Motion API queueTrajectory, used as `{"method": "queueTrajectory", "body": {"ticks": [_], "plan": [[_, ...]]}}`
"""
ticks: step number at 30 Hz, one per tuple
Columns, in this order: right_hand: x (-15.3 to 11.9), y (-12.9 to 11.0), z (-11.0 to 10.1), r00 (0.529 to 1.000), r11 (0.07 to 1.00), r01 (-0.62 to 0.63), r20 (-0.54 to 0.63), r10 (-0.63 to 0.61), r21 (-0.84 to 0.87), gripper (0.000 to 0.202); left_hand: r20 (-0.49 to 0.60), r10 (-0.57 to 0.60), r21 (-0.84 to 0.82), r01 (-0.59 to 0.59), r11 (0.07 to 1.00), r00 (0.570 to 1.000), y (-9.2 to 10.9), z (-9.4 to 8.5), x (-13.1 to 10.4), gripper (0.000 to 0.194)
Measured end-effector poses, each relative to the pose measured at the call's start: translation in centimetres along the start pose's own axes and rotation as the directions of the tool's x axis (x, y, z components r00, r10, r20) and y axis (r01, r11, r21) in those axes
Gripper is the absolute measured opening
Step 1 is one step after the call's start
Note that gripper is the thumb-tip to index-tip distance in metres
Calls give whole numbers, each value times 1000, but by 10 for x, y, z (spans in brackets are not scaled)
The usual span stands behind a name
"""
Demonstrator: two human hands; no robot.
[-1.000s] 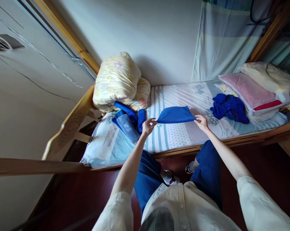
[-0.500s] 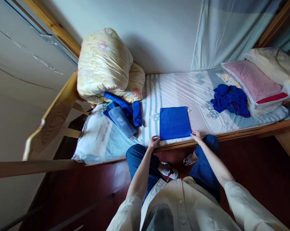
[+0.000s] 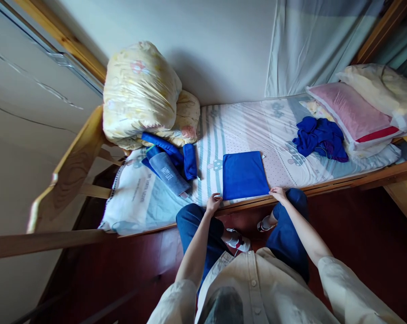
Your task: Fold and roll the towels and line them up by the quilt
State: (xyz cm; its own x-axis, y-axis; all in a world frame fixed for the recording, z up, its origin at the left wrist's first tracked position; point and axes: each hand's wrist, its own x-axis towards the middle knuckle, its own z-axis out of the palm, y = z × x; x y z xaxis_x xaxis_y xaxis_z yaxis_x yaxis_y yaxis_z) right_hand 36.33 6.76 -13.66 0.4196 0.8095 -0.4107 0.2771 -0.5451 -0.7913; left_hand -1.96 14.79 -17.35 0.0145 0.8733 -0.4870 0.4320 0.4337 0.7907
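A blue towel (image 3: pixel 244 175), folded into a near square, lies flat on the bed by its front edge. My left hand (image 3: pixel 213 203) pinches its near left corner. At the near right corner, my right hand (image 3: pixel 278 194) grips the cloth between thumb and fingers. To the left lie a rolled grey-blue towel (image 3: pixel 169 173) with "HAPPY LIFE" lettering and rolled blue towels (image 3: pixel 190 162). A crumpled heap of blue cloth (image 3: pixel 320 138) sits farther right on the bed.
A bundled yellow quilt (image 3: pixel 141 90) stands at the back left. Pink bedding in a clear bag (image 3: pixel 354 108) lies at the right end. The wooden bed rail (image 3: pixel 359 180) runs along the front, and a curtain (image 3: pixel 298 49) hangs behind.
The near edge of the blue towel has shifted slightly toward me, with both hands still at its corners. My view has turned a little.
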Motion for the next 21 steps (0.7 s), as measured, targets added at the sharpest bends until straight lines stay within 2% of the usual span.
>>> {"method": "queueTrajectory", "body": {"ticks": [5, 10, 14, 18, 21], "plan": [[-2, -9, 4, 999, 999, -37, 10, 37, -12, 12, -8, -20, 28, 20, 999, 1000, 5, 4, -5, 38], [-9, -14, -6, 995, 995, -79, 57, 83, -68, 21, -21, -70, 139, 72, 988, 997, 7, -1, -11, 29], [-14, -17, -11, 988, 994, -106, 106, 109, -27, 24, -14, -105, 179, 105, 978, 994, 9, -2, -14, 30], [-13, -19, -6, 982, 987, -156, 118, 150, 44, 26, -35, -135, 173, 139, 975, 990, 17, 5, -8, 31], [-5, -20, 0, 977, 978, -187, 116, 177, 87, 31, -87, -155, 169, 168, 971, 984, 27, 9, 7, 29]]}}
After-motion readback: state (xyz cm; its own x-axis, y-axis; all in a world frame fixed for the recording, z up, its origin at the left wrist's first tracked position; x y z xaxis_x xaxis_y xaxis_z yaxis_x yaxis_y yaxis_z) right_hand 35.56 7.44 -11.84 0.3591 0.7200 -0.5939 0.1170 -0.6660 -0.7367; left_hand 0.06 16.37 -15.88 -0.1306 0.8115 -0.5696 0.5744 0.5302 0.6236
